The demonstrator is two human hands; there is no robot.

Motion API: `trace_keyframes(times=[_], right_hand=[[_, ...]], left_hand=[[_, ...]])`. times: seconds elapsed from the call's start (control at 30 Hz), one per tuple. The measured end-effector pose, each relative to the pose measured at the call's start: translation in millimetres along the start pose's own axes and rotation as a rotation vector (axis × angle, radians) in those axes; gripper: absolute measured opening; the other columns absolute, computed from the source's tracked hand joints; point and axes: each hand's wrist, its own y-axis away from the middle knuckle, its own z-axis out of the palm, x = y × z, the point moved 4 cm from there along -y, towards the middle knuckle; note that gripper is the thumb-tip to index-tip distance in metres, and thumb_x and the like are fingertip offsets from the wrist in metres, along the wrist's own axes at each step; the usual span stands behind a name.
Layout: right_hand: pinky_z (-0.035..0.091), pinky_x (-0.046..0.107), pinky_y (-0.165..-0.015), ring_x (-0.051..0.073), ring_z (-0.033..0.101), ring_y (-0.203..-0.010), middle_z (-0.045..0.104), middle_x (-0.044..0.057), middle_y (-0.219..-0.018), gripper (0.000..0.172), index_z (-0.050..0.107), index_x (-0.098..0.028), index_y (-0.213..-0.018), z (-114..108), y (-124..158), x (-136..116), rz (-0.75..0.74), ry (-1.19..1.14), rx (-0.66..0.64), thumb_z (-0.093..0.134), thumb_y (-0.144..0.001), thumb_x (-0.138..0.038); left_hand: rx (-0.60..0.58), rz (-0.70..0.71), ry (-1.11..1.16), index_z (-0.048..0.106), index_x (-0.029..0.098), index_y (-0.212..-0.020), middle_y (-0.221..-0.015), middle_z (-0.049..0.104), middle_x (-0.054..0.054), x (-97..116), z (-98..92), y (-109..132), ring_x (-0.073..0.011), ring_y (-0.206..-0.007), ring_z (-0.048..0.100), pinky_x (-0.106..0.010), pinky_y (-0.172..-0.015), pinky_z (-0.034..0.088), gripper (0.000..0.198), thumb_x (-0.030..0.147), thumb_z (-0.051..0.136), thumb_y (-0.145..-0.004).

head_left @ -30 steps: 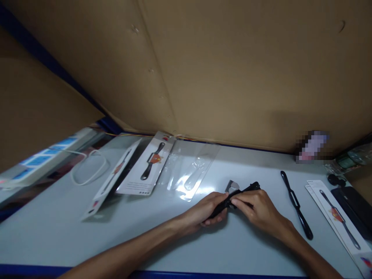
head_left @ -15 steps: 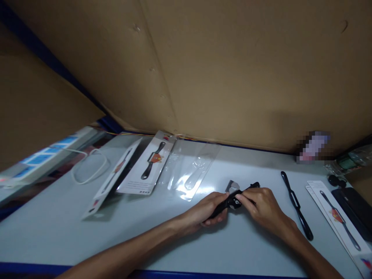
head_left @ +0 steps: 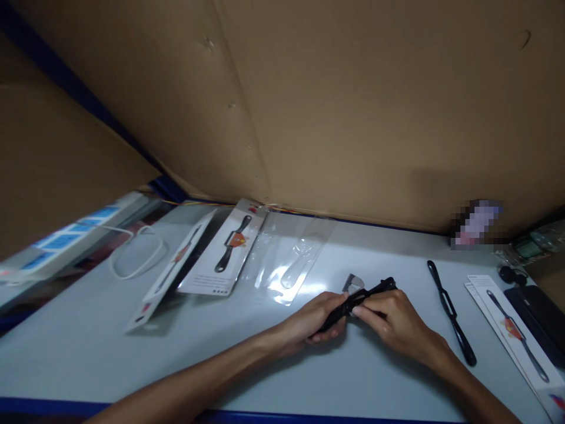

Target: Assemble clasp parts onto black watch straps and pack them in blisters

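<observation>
A black spokeshave [head_left: 375,288] is tilted across the middle of the table. My left hand [head_left: 324,315] is wrapped round its near-left handle. My right hand [head_left: 395,315] is closed at the middle of the tool, thumb and fingertips pressed to its body; they hide the part they touch. Just behind the body shows a flat grey metal piece [head_left: 353,284], probably blades; I cannot tell if it touches the tool. To the right of my right hand lies a second black spokeshave body [head_left: 451,312] with an open slot in its middle.
Printed cards [head_left: 507,330] lie at the right, beside a black case [head_left: 541,321] and a plastic bottle [head_left: 534,244]. At the left are a packaged spokeshave card [head_left: 203,280], a leaning card [head_left: 172,271], a clear plastic blister [head_left: 291,259] and a white cable [head_left: 132,274]. A cardboard wall [head_left: 331,118] rises behind.
My right thumb and fingers have shifted slightly left and down on the spokeshave, covering the screw on its body and baring more of the far handle. My left hand keeps its hold.
</observation>
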Motion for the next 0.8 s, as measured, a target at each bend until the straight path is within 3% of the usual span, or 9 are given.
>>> trace_keyframes(times=[0.2,0.37,0.53,0.7,0.8], right_hand=[[0.032,0.027,-0.060,0.013,0.056,-0.057,0.068,0.003,-0.065,0.047,0.070,-0.018,-0.070,-2.5,0.6,2.8,0.017,0.129,0.094,0.045,-0.105,-0.036],[0.035,0.025,-0.061,0.012,0.059,-0.060,0.071,0.002,-0.069,0.046,0.073,-0.019,-0.074,1.6,0.3,0.5,-0.007,0.014,0.007,0.045,-0.105,-0.038],[0.032,0.027,-0.060,0.012,0.054,-0.056,0.067,0.002,-0.064,0.050,0.069,-0.018,-0.070,-2.3,-0.1,4.2,0.037,0.137,0.097,0.042,-0.106,-0.038],[0.032,0.026,-0.058,0.010,0.048,-0.053,0.062,-0.001,-0.059,0.048,0.067,-0.018,-0.064,1.5,0.2,2.5,0.017,-0.014,0.016,0.047,-0.104,-0.037],[0.033,0.025,-0.059,0.010,0.049,-0.055,0.063,-0.001,-0.060,0.046,0.068,-0.018,-0.065,0.9,0.6,-0.2,0.011,-0.042,0.035,0.049,-0.103,-0.036]], left_hand=[[0.014,-0.014,-0.013,0.056,0.016,-0.078,-0.053,0.051,0.005,0.5,0.1,0.6,-0.0035,-0.034,0.026,-0.021,-0.032,0.010,0.056,0.071,0.048,-0.088],[0.012,-0.016,-0.004,0.057,0.017,-0.080,-0.053,0.050,0.005,1.4,0.6,0.5,-0.0037,-0.034,0.026,-0.022,-0.033,0.009,0.055,0.070,0.049,-0.088],[0.018,-0.022,-0.019,0.057,0.016,-0.080,-0.053,0.050,0.005,2.0,0.9,1.1,-0.0038,-0.034,0.026,-0.021,-0.033,0.009,0.057,0.072,0.047,-0.088],[0.010,-0.011,-0.013,0.056,0.017,-0.078,-0.053,0.049,0.005,1.0,-0.2,-0.1,-0.0039,-0.034,0.026,-0.021,-0.032,0.010,0.056,0.071,0.048,-0.088],[0.011,0.004,-0.005,0.055,0.017,-0.078,-0.053,0.049,0.005,0.7,-1.1,-0.6,-0.0034,-0.033,0.024,-0.021,-0.032,0.010,0.055,0.071,0.048,-0.089]])
